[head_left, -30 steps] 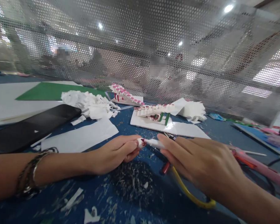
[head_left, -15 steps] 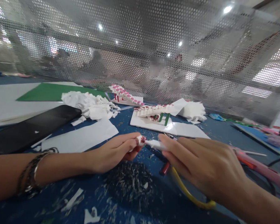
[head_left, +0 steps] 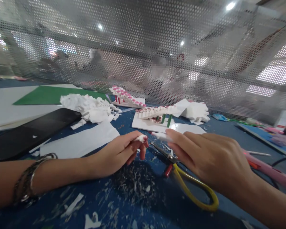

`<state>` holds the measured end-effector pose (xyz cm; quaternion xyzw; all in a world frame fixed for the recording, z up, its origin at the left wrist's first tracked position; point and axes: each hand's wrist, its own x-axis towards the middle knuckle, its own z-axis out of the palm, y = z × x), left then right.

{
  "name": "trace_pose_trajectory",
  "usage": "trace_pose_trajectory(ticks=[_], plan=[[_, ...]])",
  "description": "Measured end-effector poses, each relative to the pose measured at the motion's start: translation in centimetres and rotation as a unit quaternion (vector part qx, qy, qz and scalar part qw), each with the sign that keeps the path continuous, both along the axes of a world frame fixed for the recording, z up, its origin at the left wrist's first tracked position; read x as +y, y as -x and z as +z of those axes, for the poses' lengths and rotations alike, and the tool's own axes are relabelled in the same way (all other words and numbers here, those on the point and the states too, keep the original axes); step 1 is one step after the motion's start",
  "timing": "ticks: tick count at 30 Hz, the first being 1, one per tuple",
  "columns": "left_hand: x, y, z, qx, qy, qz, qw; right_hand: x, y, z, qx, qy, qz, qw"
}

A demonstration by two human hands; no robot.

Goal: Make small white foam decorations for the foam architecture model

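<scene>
Between the thumb and fingers of my left hand is a small white paper piece with dark red marks on its end. My right hand grips a white marker whose dark red tip points left, a short gap from the paper piece. Below the right hand, yellow-handled scissors lie on the blue table, blades toward the left hand. A small dark red cap rests beside the scissors' pivot.
Ahead stand two paper staircase models, one with pink spots, one with dark red marks. Crumpled white paper, a black phone and a green sheet are left. A pink glue gun lies right. Perforated metal rises behind.
The marker tip has come off the paper piece, and my right hand has shifted slightly up. More of the scissors shows. The left fingers have turned the piece a little.
</scene>
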<state>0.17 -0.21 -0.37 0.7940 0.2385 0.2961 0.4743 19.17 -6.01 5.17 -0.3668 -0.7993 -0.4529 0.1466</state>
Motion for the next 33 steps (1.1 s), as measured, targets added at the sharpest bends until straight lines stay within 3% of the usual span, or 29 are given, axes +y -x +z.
trace_pose_trajectory(ticks=[3,6,14,21,33], plan=[[-0.07,0.11,-0.13,0.023,-0.039,0.024,0.999,0.07,0.00,-0.23,0.004,0.016,0.027,1.000],[-0.15,0.20,-0.10,0.051,-0.083,0.049,0.994,0.10,-0.06,-0.45,-0.003,0.015,0.006,1.000],[-0.22,0.21,0.07,0.075,-0.143,0.046,0.986,-0.23,0.12,-0.42,-0.010,0.051,0.053,0.997],[-0.70,0.13,0.37,0.119,-0.182,0.069,0.974,-0.31,0.09,-0.13,0.002,0.068,0.060,0.996],[-0.55,0.17,0.31,0.116,-0.198,0.090,0.969,0.12,-0.48,0.25,-0.023,0.077,0.054,0.995]])
